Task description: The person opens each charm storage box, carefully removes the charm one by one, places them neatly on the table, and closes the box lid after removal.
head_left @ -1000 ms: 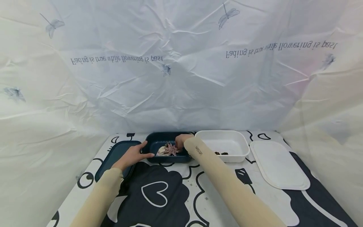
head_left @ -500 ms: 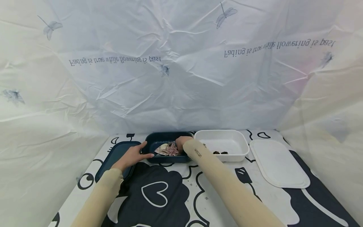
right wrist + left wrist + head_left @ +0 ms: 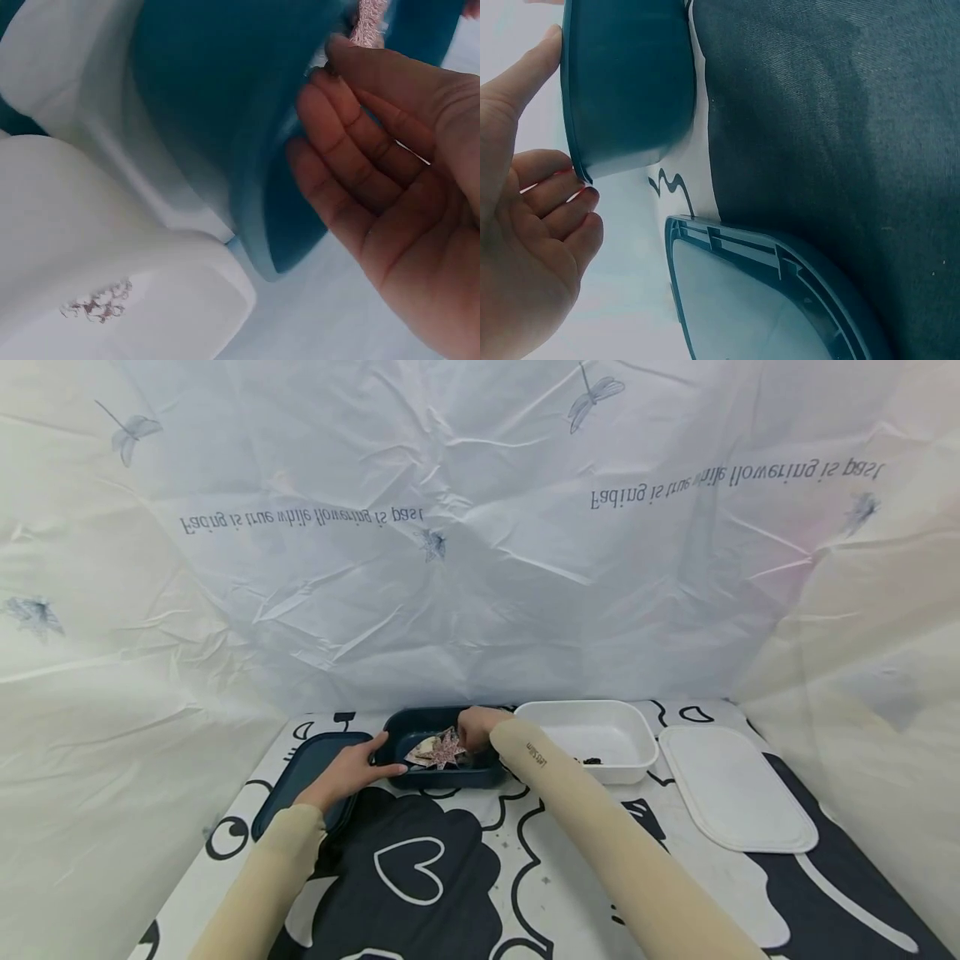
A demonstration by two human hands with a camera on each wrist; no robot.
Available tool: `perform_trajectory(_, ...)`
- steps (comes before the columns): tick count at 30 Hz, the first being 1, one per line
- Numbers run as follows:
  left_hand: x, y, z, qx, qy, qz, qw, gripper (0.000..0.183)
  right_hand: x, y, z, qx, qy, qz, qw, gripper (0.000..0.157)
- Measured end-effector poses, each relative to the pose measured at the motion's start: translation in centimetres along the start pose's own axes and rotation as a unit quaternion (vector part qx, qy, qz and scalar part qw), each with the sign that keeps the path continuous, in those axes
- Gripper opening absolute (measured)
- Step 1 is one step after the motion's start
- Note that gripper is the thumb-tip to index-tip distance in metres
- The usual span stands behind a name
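A deep blue box [image 3: 450, 779] stands at the back of the table. My left hand [image 3: 352, 775] grips its left end, thumb at the front rim and fingers curled at the corner, as the left wrist view shows. My right hand [image 3: 480, 727] reaches in over the right end. In the right wrist view its thumb and forefinger pinch a small dark brown thing [image 3: 330, 69], mostly hidden by the fingertips. Left of that hand, a pink glitter star [image 3: 444, 749] and a whitish piece [image 3: 423, 749] lie in the box.
Right of the blue box stands a white box [image 3: 622, 772] with a small dark piece [image 3: 592, 761] inside. A blue lid [image 3: 300, 785] lies at the left, a white lid [image 3: 738, 789] at the right. A pale sheet [image 3: 480, 635] rises behind the table.
The star has shifted slightly left and now lies more face-on to the head view. My right hand has lifted a little; its forearm now covers more of the white box. The left hand stays put.
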State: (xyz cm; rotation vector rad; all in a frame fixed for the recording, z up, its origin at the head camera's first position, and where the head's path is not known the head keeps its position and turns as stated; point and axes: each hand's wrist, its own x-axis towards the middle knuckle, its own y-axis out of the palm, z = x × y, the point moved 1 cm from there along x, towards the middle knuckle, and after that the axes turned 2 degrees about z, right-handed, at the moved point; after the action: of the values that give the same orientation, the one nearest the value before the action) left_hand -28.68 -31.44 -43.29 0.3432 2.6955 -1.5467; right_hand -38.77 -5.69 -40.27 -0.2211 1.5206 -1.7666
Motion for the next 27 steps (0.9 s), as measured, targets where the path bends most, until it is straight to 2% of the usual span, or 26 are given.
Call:
perform_trajectory(5, -0.1, 0.0, -0.1, 0.001, -0.001, 0.001, 1.0, 0.102, -1.3, -1.2, 0.2, 0.031, -0.041, -0.031, 0.998, 0.014)
perform_trajectory(15, -0.2, 0.1, -0.2, 0.0, 0.0, -0.001, 1.0, 0.103, -2.4, -2.2, -0.3, 0.064, -0.057, -0.097, 0.992, 0.017)
perform_trajectory(22, -0.1, 0.0, -0.2, -0.001, -0.001, 0.001, 1.0, 0.104, -3.6, -3.2, -0.4, 0.13, -0.082, -0.164, 0.974, 0.019)
perform_trajectory(27, -0.1, 0.0, -0.3, -0.003, 0.004, 0.001, 1.0, 0.104, -4.1, -3.9, -0.7, 0.159, -0.09, -0.193, 0.964, 0.02)
